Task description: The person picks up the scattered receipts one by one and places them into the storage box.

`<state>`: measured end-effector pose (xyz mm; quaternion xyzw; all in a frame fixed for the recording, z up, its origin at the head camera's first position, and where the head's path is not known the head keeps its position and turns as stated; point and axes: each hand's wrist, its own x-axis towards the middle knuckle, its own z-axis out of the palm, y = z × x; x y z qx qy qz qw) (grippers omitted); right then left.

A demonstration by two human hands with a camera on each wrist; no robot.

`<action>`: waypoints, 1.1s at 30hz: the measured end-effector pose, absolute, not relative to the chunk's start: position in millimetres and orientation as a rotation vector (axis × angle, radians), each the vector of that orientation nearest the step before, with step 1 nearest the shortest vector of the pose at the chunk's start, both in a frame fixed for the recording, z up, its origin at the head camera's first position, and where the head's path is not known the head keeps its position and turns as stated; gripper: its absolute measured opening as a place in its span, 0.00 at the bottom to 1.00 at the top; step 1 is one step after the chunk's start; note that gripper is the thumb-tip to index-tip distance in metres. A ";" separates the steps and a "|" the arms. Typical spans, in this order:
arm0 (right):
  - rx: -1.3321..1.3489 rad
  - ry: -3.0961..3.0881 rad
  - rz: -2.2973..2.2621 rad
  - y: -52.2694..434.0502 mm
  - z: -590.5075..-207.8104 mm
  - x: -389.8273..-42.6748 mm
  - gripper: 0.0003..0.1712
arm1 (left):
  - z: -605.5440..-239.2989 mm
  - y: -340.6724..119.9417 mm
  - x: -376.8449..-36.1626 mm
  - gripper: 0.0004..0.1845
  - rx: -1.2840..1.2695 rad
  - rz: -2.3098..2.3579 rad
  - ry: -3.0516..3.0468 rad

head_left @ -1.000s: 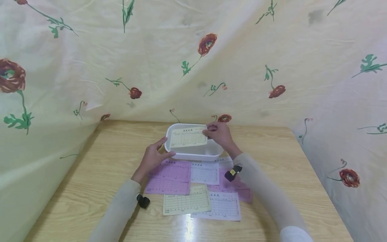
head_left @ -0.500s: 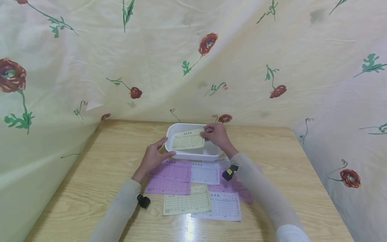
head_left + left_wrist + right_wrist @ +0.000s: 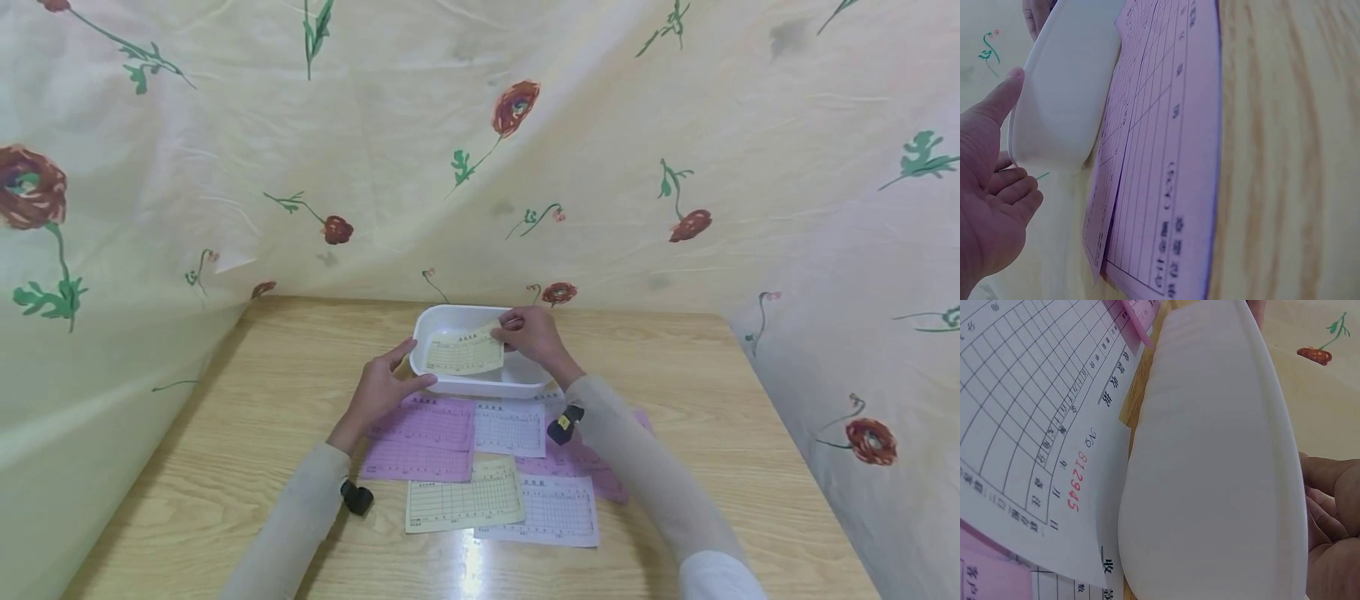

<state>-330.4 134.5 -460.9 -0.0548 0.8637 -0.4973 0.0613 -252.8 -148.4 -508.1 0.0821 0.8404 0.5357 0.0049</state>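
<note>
Right hand (image 3: 534, 335): grip pinches yellow slip (image 3: 465, 353) over white tub (image 3: 480, 385).
Left hand (image 3: 382, 388): fingers relaxed, bracing tub wall.

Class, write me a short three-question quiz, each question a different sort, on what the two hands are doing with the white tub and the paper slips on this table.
1. True or false: the right hand pinches a yellow slip over the white tub.
2. What does the left hand touch? A) the white tub B) the curtain C) a pen
3. Fill in: the slips lying right beside the left hand are ____ in colour.

Key: 1 true. 2 A, its fingers rest against the tub's side wall. 3 pink, the pink slips on the wooden table.
</note>
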 end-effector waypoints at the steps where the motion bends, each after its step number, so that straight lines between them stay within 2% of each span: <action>1: -0.171 2.612 -1.499 134.8 -461.1 -330.5 0.18 | -508.0 -148.2 -252.6 0.50 0.258 1.678 2.632; 17: -0.381 2.782 -1.310 161.5 -447.3 -322.9 0.20 | -505.3 -145.2 -251.7 0.49 0.241 1.655 2.639; 24: -0.564 2.867 -1.309 178.4 -428.6 -311.5 0.19 | -505.5 -146.0 -250.6 0.50 0.245 1.661 2.639; 33: -0.662 2.857 -1.299 209.0 -409.8 -293.3 0.18 | -504.4 -146.4 -249.5 0.50 0.238 1.676 2.635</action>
